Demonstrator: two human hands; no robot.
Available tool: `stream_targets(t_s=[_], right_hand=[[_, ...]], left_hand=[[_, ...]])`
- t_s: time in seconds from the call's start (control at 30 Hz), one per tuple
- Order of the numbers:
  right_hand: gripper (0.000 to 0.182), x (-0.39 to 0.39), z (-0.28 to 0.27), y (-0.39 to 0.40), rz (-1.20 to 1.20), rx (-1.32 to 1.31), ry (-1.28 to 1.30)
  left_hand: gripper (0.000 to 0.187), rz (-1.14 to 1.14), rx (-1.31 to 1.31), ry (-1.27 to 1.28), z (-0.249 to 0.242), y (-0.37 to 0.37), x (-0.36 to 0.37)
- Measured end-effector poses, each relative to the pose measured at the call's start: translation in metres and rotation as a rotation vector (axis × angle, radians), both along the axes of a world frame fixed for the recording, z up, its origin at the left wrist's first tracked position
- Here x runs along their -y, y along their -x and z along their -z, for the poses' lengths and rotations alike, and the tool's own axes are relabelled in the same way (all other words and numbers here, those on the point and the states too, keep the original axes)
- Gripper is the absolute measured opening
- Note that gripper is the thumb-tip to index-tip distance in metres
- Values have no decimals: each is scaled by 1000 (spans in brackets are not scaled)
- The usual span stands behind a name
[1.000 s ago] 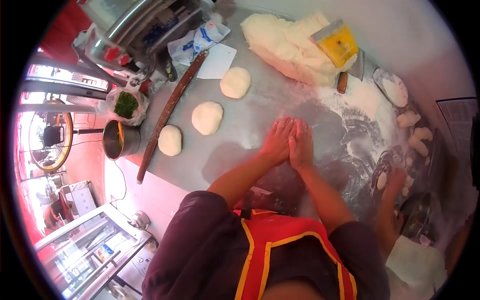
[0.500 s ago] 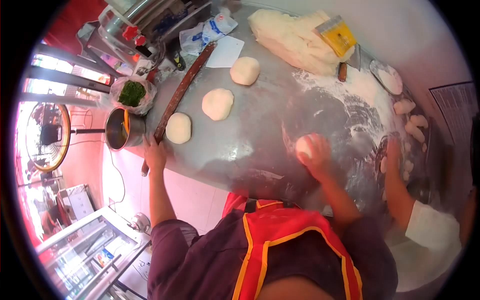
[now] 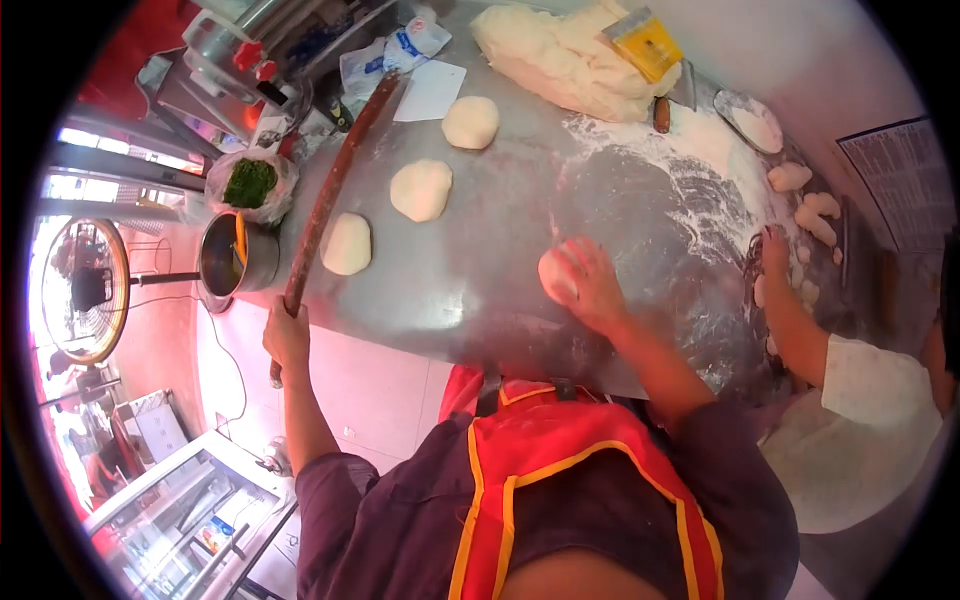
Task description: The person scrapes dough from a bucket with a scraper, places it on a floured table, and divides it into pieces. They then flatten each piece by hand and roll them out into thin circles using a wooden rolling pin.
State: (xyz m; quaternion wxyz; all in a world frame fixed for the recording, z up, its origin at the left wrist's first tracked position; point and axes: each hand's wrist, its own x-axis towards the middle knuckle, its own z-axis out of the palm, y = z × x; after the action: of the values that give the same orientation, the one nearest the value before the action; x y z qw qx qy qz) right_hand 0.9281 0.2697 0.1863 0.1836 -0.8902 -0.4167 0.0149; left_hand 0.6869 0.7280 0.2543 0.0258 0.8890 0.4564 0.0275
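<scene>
My left hand [image 3: 287,336] is wrapped round the lower part of a long, dark wooden rolling pin [image 3: 325,205]. The pin slants across the left side of the metal worktable [image 3: 480,230], and its near end sticks out past the table edge. Under my right hand [image 3: 594,287] is a round dough ball [image 3: 556,276], gripped against the tabletop with my fingers over its right side. Beside the pin, three more pieces lie in a slanting row: a near dough ball [image 3: 347,245], a middle dough ball [image 3: 421,190] and a far dough ball [image 3: 470,123].
A large dough mass [image 3: 560,65] with a yellow scraper [image 3: 645,45] on it lies at the back. Flour [image 3: 705,160] covers the right side, where a co-worker's hand [image 3: 773,255] touches small dough pieces. A metal pot [image 3: 262,258] and bagged chopped greens [image 3: 250,183] stand left.
My left hand has drawn the rolling pin towards me, past the table edge. The right hand and its dough ball have shifted left. The whole view has also shifted slightly.
</scene>
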Motion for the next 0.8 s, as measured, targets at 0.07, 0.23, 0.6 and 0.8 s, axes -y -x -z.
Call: stream_targets(t_s=[0.07,0.23,0.6,0.8], right_hand=[[63,11,-12,19,-68,-108,32],[74,19,-43,9,102,-34,-264],[25,100,-61,21,107,15,121],[23,127,-56,47,209,-119,240]], left_hand=[[22,1,41,0,-6,21,26],[23,365,146,108,-1,22,95],[52,774,446,519,18,-133,124],[71,724,170,-46,52,-217,101]])
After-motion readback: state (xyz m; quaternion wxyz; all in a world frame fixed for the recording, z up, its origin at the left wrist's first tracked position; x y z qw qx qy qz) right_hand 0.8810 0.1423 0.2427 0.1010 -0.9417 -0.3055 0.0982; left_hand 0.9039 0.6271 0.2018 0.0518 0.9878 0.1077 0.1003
